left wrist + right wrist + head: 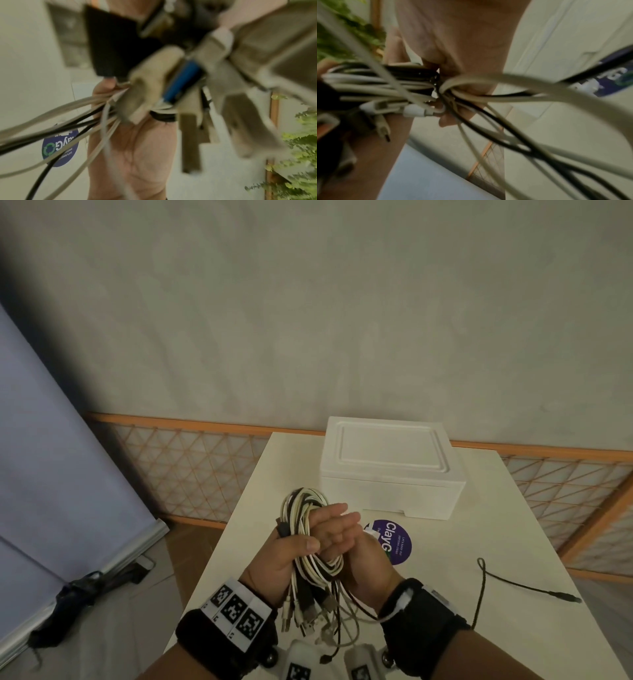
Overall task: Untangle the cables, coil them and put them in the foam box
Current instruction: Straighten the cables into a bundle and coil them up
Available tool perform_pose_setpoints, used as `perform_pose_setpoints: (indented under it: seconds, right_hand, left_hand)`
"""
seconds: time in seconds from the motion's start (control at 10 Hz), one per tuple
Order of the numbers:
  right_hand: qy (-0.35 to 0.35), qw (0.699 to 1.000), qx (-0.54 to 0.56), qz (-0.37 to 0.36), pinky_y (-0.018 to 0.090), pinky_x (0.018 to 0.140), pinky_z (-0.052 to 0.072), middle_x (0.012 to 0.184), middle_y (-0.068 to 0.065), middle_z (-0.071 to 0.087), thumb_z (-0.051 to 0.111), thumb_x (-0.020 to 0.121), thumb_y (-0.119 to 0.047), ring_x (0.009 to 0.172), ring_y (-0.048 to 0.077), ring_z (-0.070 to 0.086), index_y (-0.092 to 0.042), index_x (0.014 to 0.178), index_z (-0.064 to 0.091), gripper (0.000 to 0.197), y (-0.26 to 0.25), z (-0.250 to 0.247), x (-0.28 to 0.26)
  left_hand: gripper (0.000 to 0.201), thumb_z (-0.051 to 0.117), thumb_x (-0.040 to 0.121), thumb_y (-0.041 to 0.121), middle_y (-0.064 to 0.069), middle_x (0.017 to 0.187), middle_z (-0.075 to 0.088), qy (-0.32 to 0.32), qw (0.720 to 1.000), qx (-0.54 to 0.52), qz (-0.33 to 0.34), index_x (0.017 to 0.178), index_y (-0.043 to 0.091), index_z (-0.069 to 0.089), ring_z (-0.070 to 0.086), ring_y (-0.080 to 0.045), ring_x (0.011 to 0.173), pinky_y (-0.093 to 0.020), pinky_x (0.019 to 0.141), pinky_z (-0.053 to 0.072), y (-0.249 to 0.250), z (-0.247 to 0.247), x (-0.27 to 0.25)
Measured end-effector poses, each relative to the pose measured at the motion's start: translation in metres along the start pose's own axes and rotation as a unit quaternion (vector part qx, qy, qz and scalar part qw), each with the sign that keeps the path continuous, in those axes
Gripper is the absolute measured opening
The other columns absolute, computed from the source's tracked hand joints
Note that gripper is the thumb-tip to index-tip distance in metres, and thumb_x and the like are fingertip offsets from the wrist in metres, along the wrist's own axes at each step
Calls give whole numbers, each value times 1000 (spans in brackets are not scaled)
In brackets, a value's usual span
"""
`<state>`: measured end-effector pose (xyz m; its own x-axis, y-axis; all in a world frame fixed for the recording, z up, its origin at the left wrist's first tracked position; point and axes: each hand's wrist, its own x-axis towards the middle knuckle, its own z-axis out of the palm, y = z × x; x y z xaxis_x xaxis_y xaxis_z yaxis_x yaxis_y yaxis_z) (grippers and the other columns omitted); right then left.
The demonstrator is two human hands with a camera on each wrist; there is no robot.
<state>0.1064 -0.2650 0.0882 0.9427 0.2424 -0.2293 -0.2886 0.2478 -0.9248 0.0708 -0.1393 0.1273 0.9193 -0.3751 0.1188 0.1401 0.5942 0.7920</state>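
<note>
Over the table's near half I hold a coiled bundle of white and black cables (301,505). My left hand (287,553) grips its middle, thumb curled across the front. My right hand (342,525) lies against the coil with straight fingers that point up and left. Several plug ends (308,607) hang below my wrists. The left wrist view shows my left palm (137,155), cable strands (68,121) and blurred plugs, one with a blue insert (185,81). In the right wrist view the bundle (376,86) crosses below my right hand (453,33). Behind my hands stands the white foam box (387,467), lid on.
A single black cable (513,583) lies loose on the white table (479,525) to my right. A round purple sticker (394,542) sits in front of the box. An orange lattice fence (191,467) runs behind the table, and a blue panel (51,474) leans at the left.
</note>
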Motion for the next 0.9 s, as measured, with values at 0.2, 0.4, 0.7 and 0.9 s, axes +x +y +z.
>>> perform_pose_setpoints:
  seconds: [0.2, 0.4, 0.7, 0.9]
  right_hand:
    - [-242, 968, 67, 3, 39, 82, 53, 121, 22, 59, 36, 59, 12, 106, 33, 60, -1, 135, 44, 77, -7, -9, -9]
    - [-217, 952, -210, -47, 46, 99, 45, 127, 20, 57, 54, 90, 0, 113, 37, 55, -18, 134, 47, 48, -1, -5, -24]
    - [-244, 787, -536, -184, 34, 62, 40, 82, 26, 58, 50, 91, -5, 70, 35, 51, 9, 89, 58, 16, -12, 0, -35]
    - [-246, 650, -700, -162, 39, 76, 45, 92, 21, 61, 43, 94, -14, 83, 34, 56, 4, 97, 61, 25, -13, 1, -34]
  left_hand:
    - [74, 82, 60, 19, -11, 143, 49, 13, 997, -51, 49, 129, 7, 57, 42, -25, 136, -31, 102, 44, 5, -5, 9]
    - [95, 90, 46, 18, -10, 140, 52, 74, 996, -28, 35, 131, -1, 53, 48, -23, 131, -30, 96, 49, 2, -10, 11]
    - [66, 71, 58, 27, 13, 127, 61, 172, 969, 174, 35, 122, 24, 57, 48, -8, 129, -30, 110, 36, -10, -16, 11]
    - [62, 67, 64, 35, 19, 125, 54, 179, 907, 379, -30, 122, 49, 50, 50, 3, 115, -20, 105, 34, -9, -22, 6]
